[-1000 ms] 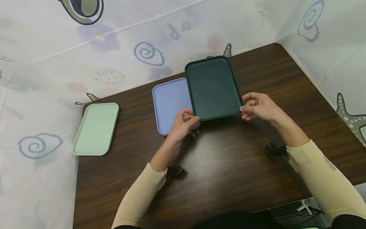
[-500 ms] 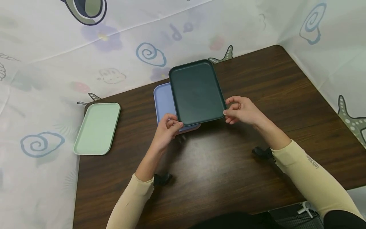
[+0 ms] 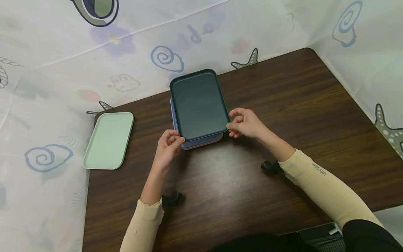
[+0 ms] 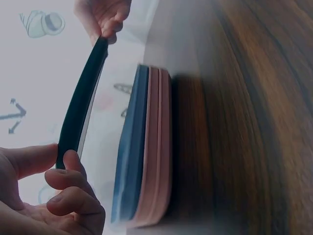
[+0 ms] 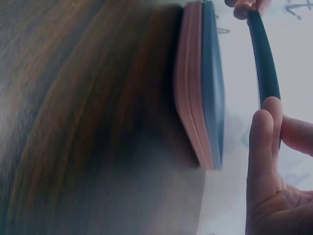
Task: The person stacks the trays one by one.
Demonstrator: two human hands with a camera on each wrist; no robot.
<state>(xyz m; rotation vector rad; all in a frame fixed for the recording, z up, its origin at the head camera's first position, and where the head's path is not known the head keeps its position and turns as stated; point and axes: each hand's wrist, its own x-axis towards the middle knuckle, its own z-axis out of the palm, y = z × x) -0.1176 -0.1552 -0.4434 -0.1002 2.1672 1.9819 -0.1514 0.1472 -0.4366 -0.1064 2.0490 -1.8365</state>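
Both hands hold up a dark green rectangular tray by its near corners. My left hand pinches the near left corner between thumb and fingers, and my right hand pinches the near right one. Beneath it, with a gap showing in both wrist views, lies a stack: a blue tray on top of pink trays. In the head view the dark tray hides most of the blue tray. The right wrist view shows the dark tray edge-on, apart from the pink trays.
A light green tray lies at the left edge of the brown wooden table. Behind and beside the table hangs a white printed cloth. A black strap piece sits under each forearm.
Both hands have carried the dark green tray left and slightly nearer, from the right of the blue tray to over it. The light green tray stays where it was.
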